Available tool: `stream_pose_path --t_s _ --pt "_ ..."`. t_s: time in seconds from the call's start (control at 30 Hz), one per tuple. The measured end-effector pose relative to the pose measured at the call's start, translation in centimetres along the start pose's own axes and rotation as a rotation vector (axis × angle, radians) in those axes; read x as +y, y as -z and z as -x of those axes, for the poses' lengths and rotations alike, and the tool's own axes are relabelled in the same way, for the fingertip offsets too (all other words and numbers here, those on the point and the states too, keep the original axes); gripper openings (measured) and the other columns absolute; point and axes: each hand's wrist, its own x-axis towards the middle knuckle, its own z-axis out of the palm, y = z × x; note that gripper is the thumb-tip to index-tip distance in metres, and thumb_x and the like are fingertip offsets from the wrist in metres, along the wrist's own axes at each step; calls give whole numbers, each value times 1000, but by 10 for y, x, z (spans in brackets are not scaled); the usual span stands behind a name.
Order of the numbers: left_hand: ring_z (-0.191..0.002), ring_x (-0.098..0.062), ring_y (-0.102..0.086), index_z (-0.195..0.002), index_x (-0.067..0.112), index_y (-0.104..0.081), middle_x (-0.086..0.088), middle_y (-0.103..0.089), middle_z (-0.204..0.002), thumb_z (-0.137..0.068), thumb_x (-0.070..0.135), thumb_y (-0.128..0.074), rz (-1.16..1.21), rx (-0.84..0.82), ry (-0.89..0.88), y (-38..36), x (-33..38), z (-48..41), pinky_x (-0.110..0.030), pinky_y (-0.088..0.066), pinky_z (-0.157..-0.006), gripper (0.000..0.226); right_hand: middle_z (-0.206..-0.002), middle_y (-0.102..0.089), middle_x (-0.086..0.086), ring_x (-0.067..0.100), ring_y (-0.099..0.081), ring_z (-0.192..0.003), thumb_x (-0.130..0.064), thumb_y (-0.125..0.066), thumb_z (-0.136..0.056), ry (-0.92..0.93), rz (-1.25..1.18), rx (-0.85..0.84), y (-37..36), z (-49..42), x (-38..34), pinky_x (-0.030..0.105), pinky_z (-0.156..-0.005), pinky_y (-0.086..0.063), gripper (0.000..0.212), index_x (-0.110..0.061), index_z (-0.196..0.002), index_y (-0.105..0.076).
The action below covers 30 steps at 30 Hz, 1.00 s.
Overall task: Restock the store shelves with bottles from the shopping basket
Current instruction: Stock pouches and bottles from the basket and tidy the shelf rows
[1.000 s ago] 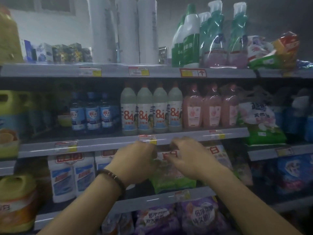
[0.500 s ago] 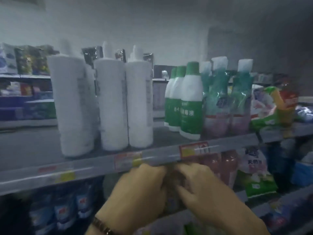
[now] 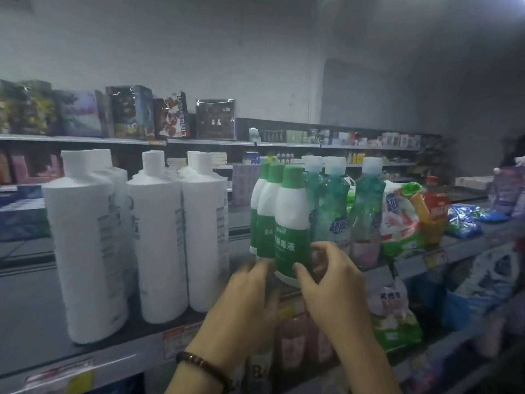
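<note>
Bottle (image 3: 292, 217) between left grip (image 3: 247, 302), right grip (image 3: 332, 285)

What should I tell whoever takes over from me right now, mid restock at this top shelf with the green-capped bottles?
Right hand: thumb and fingers curled round the lower part of the front green-capped disinfectant bottle.
Left hand: blurred, at that bottle's base; grip unclear.
The bottle stands upright near the front edge of the top shelf, ahead of two matching bottles, with tall white bottles to one side and teal bottles to the other.
Done: this bottle is on the shelf.
Left: line it up, let go, fetch more. The shopping basket is out of view, so what remains is unknown.
</note>
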Motion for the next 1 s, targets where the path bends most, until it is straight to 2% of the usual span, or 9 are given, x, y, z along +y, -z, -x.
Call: stream_pose_path --t_s 0.07,0.2,0.33,0.47,0.57,0.63,0.7,0.9,1.0 --pt "-122 -3 -54 -137 46 -45 18 -54 -131 -102 34 -61 56 32 13 -11 2 -8 -22 -50 -103 40 -105 -65 -15 3 -65 -87 -38 -83 -91 -13 -35 6 -4 -10 8 12 -65 -44 38 -40 -114 -53" --pt "-104 33 -45 -134 42 -43 32 -50 -117 -103 23 -65 252 42 98 -27 5 -28 7 -38 -78 42 -102 -64 -17 10 -67 -97 -41 -87 -88 -37 -92 -23 -16 -28 20 18 -75 -52 48 -32 -123 -56" --pt "-107 25 -53 -143 35 -42 27 -54 -126 -103 19 -65 373 88 144 -41 0 -48 1 -46 -78 49 -108 -75 -7 20 -73 -103 -51 -86 -85 -41 -82 -39 -29 -42 25 38 -79 -64 54 -24 -123 -58" --pt "-111 4 -59 -147 30 -42 16 -55 -131 -103 12 -64 437 120 199 -48 -2 -58 -14 -54 -82 53 -108 -72 -4 20 -69 -98 -49 -82 -90 -75 -30 -105 -32 -50 26 29 -68 -47 48 -21 -121 -59" --pt "-104 5 -61 -141 32 -46 17 -58 -126 -100 10 -68 414 155 221 -51 -5 -63 -18 -55 -82 50 -113 -72 -7 6 -63 -92 -33 -79 -97 -56 -181 -158 -33 -57 36 8 -63 -42 38 -19 -128 -61" --pt "-100 7 -63 -132 39 -45 19 -62 -123 -99 12 -71 399 156 217 -52 -5 -65 -18 -56 -81 50 -110 -71 -14 -4 -65 -83 -22 -77 -99 -44 -343 -250 -29 -63 44 3 -61 -48 36 -18 -132 -62" --pt "-92 13 -66 -128 44 -41 22 -65 -115 -97 16 -75 413 122 215 -53 -4 -66 -14 -56 -75 54 -111 -73 -16 3 -75 -81 -17 -75 -100 -32 -455 -325 -27 -66 49 11 -63 -57 33 -22 -130 -62" --pt "-87 17 -66 -107 44 -52 21 -71 -106 -91 21 -82 390 169 247 -60 -3 -76 -8 -53 -71 41 -117 -74 -9 8 -72 -103 -19 -87 -89 67 -271 74 -40 -42 55 17 -84 -57 46 -19 -131 -68" --pt "-91 12 -67 -99 43 -55 19 -73 -106 -87 23 -85 332 230 240 -69 -4 -78 -14 -56 -75 38 -122 -73 -4 8 -65 -107 -19 -80 -95 79 -242 127 -44 -32 54 16 -91 -51 44 -16 -137 -68"
